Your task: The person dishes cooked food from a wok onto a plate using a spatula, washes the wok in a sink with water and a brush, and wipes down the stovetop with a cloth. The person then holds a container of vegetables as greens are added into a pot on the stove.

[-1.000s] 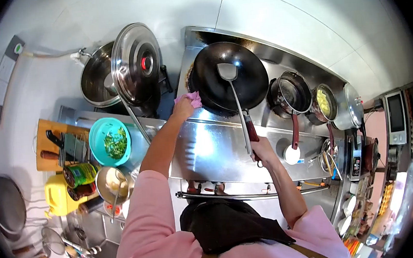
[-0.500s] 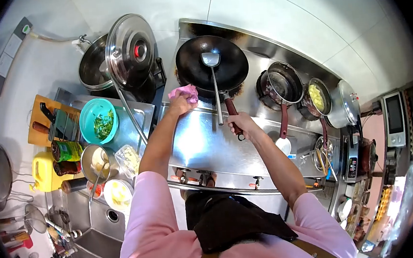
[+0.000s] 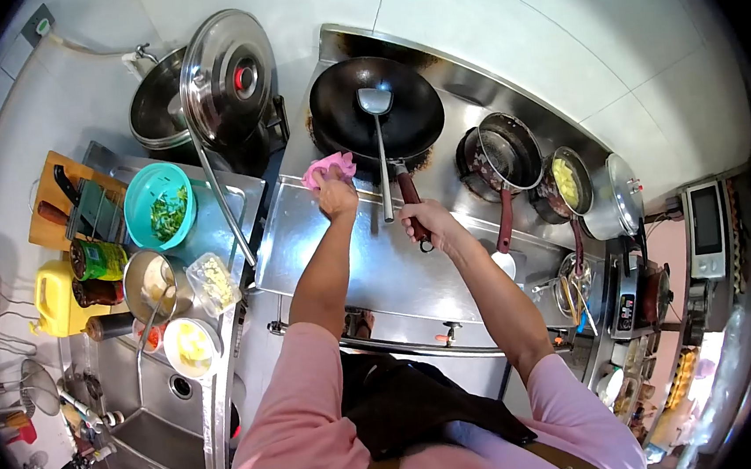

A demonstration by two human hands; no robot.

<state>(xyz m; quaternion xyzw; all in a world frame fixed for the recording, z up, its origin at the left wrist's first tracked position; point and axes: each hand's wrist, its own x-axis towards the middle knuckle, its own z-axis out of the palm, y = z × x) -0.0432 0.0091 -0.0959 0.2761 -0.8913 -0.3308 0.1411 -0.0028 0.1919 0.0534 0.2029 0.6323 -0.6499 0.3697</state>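
A black wok [image 3: 339, 105] sits on the stove with a metal spatula [image 3: 376, 102] resting in it, handle pointing toward me. My right hand [image 3: 430, 221] is closed around the wok's brown handle [image 3: 408, 192]. Just left of the wok's near side, my left hand [image 3: 335, 193] grips a crumpled pink cloth [image 3: 328, 168] at the edge of the steel stove top [image 3: 341, 246]. The underside of the cloth is hidden.
Right of the wok stand a saucepan [image 3: 510, 149] and a smaller pan with yellow pieces [image 3: 565, 182]. To the left are a large pot [image 3: 158, 102], its leaning lid [image 3: 226, 79], a turquoise bowl of greens [image 3: 137, 209], a metal bowl [image 3: 133, 289] and a sink [image 3: 158, 437].
The view has shifted slightly. My left hand and the pink cloth have moved a little to the left relative to the wok. My right hand stays on the wok's handle.
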